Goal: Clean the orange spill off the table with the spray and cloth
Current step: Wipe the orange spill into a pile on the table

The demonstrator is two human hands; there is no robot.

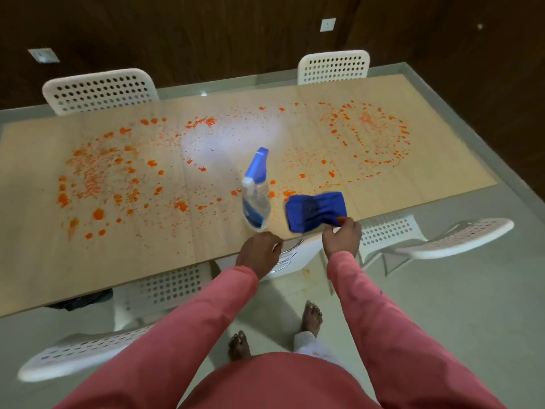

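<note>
Orange spill (97, 175) lies in drops and smears across the light wooden table (35, 261), with another ring of drops at the far right (371, 137). A clear spray bottle (256, 199) with a blue and white head stands upright near the front edge. To its right a folded blue cloth (315, 211) lies on the table. My right hand (342, 237) pinches the cloth's near right corner. At the table's front edge, just below the bottle, my left hand (259, 252) is loosely curled and holds nothing.
White perforated chairs stand around the table: two at the far side (100, 90) (333, 66), several on my side, one (298, 255) right under my hands. My bare feet (309, 317) are on the pale floor. A dark wall lies behind.
</note>
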